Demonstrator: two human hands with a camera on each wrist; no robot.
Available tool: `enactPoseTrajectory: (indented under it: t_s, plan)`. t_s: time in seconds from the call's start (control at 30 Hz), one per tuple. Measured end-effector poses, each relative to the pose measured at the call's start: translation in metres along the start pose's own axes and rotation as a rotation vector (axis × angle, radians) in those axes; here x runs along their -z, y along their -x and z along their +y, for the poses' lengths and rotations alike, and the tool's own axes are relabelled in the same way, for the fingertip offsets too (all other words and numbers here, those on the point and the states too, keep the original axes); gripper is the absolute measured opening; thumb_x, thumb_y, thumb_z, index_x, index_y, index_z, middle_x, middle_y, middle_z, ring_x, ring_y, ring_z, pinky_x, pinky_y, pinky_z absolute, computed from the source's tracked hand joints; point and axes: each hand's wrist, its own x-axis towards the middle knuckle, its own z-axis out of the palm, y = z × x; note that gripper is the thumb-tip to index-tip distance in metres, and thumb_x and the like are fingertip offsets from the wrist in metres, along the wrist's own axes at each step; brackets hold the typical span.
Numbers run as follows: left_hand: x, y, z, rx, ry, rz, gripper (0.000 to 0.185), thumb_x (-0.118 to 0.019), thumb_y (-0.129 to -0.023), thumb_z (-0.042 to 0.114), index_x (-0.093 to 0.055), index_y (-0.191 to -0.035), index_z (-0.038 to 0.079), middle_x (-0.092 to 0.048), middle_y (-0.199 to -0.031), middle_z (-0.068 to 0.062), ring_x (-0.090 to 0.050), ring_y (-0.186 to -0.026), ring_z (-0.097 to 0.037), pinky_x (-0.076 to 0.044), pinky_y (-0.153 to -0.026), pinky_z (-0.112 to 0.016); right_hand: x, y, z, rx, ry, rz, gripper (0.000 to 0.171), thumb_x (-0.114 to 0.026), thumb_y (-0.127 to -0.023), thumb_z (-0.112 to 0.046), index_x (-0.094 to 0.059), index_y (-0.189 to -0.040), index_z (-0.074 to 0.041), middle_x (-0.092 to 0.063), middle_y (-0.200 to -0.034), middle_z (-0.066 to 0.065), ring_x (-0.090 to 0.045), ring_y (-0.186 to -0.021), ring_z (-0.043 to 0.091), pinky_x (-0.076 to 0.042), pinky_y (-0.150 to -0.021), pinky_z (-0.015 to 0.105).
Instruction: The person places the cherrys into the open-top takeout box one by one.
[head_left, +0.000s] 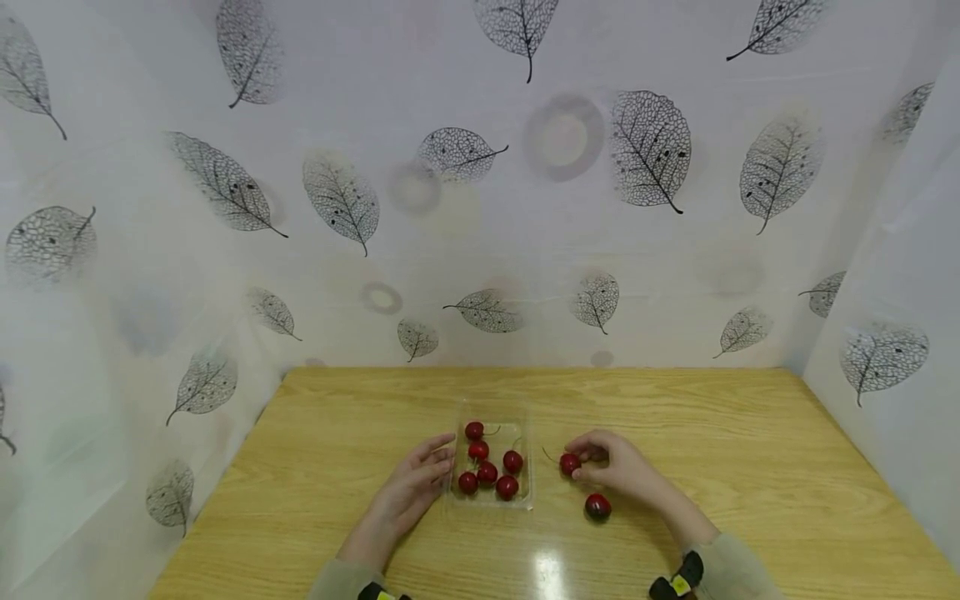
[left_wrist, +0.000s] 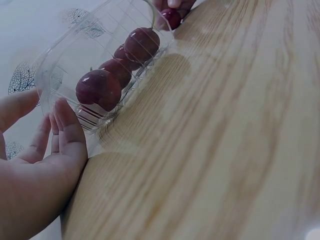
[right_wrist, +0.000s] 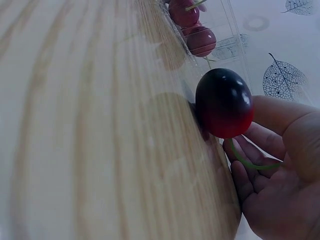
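A clear plastic box (head_left: pixel 530 492) with several dark red cherries (head_left: pixel 487 473) in it stands on the table. My left hand (head_left: pixel 412 483) touches its left side, the fingers fairly straight along the wall; the left wrist view shows fingertips (left_wrist: pixel 65 112) right at the clear plastic. To the right of the box, my right hand (head_left: pixel 618 467) pinches a stemmed cherry (head_left: pixel 570 464) between thumb and fingers, low over the table. Another cherry (head_left: pixel 597 507), dark on one side, lies on the wood just nearer to me. In the right wrist view this dark cherry (right_wrist: pixel 224 103) hides the pinched one.
The wooden table (head_left: pixel 337 417) reaches back to a pale curtain (head_left: pixel 487 233) printed with leaves, which also hangs along both sides. A bright light reflection (head_left: pixel 548 575) shows on the wood near the front.
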Motion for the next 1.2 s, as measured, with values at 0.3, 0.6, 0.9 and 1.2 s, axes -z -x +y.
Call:
enactPoseTrajectory:
  t_s: [0.3,0.6,0.9,1.2]
  plan:
    - [-0.0021,0.0011,0.0016,0.007,0.036,-0.009,0.056,-0.053,-0.106,-0.004,-0.035,-0.159,0.000,-0.055,-0.121,0.005,-0.056,-0.110,-0.005,-0.050,-0.096,-0.018,0.0005,0.0007,0.0000,0.011,0.000,-0.007,0.035,-0.083,-0.091,-0.014,-0.072,-0.120,0.001,-0.074,-0.112,0.012,-0.067,-0.099,0.014,-0.056,-0.088,0.024]
    - [-0.0019,0.0019,0.0025,0.008,0.036,-0.012,0.056,-0.052,-0.107,-0.003,-0.034,-0.160,0.000,-0.057,-0.121,0.006,-0.057,-0.110,-0.004,-0.050,-0.096,-0.018,0.0014,0.0002,-0.0027,-0.012,0.005,-0.003,0.036,-0.083,-0.090,-0.013,-0.072,-0.120,0.001,-0.074,-0.110,0.012,-0.066,-0.098,0.011,-0.056,-0.087,0.022]
    - [-0.0021,0.0020,0.0029,0.010,0.040,-0.011,0.055,-0.053,-0.107,-0.003,-0.036,-0.159,0.001,-0.057,-0.120,0.007,-0.058,-0.111,-0.004,-0.051,-0.096,-0.018,0.0036,-0.0002,-0.0066,-0.027,-0.013,-0.005,0.037,-0.082,-0.091,-0.013,-0.071,-0.122,0.004,-0.075,-0.110,0.013,-0.068,-0.098,0.016,-0.056,-0.085,0.022]
    - [-0.0026,0.0021,0.0034,0.012,0.034,-0.008,0.055,-0.053,-0.107,-0.002,-0.035,-0.159,0.000,-0.058,-0.121,0.007,-0.057,-0.111,-0.005,-0.050,-0.096,-0.019,0.0071,-0.0034,-0.0061,-0.035,-0.007,-0.008,0.036,-0.081,-0.093,-0.013,-0.071,-0.122,0.004,-0.075,-0.111,0.014,-0.067,-0.098,0.015,-0.056,-0.084,0.021]
